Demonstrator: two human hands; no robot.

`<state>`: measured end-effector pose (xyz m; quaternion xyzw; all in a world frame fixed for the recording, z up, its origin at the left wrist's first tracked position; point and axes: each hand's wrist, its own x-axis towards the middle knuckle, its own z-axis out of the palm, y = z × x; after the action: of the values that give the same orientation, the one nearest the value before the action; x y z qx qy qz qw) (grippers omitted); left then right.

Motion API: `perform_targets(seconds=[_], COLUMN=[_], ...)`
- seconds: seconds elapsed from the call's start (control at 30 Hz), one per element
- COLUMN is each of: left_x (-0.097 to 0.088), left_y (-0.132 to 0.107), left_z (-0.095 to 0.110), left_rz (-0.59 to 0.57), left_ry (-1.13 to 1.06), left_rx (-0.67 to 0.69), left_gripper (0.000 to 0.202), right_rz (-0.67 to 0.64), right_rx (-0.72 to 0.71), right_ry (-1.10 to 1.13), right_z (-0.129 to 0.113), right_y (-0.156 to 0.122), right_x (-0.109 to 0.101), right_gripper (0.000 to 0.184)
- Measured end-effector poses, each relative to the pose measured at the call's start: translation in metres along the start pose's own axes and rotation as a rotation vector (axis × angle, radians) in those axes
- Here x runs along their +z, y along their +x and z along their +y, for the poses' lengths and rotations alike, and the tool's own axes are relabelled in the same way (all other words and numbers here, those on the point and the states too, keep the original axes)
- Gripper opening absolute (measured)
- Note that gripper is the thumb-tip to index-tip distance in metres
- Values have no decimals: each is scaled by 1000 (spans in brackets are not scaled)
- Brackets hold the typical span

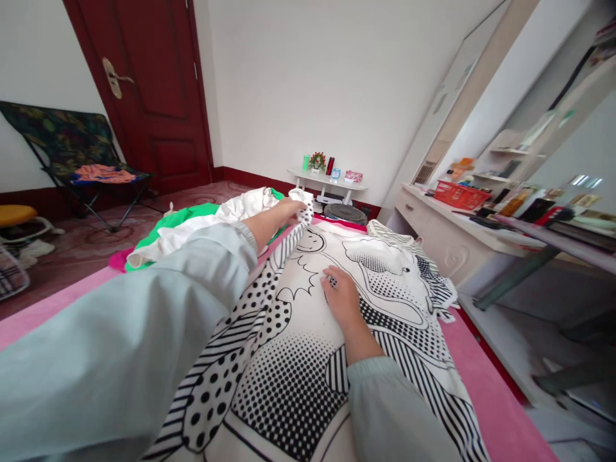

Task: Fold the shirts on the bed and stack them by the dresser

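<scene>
A white garment [308, 308] with black dots, stripes and cartoon line drawings is spread over the pink bed cover [486, 385]. At its far left edge, my left hand [290, 209] is closed on a gathered strip of the dotted cloth, lifting it slightly. My right hand [342, 296] lies lower on the middle of the garment. Its fingers are curled, with a small dotted bit of cloth showing between thumb and forefinger. The left side of the garment is folded into long creases beside my left sleeve.
White and green clothes [192, 221] lie to the left of my left forearm. A dressing table [447, 224] with a red basket [461, 194] and bottles stands at right. Further off are a low white shelf [327, 179], a red door [158, 90] and a folding chair [62, 141].
</scene>
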<state>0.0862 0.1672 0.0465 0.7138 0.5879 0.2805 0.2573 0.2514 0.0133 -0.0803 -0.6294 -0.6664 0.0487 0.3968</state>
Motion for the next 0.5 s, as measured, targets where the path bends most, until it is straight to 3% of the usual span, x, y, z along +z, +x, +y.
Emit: perform_targets(seconds=[0.13,0.2,0.37,0.5], left_x=[22,21,-9,-38], left_y=[-43,-71,-144,-198], left_z=[1,-12,-60,-88], left_rz=[-284,-336,-381,-511], left_ry=[-284,-187,212,170], left_rx=[96,70,67,80], left_gripper=[54,67,73,49], right_rz=[64,69,77,69], right_rx=[104,145,131,22], right_ry=[117,163,171,162], right_z=[0,0,1,-4], right_y=[-1,-1,0,-1], right_x=[-2,-3,0,1], right_gripper=[36,40,41,38])
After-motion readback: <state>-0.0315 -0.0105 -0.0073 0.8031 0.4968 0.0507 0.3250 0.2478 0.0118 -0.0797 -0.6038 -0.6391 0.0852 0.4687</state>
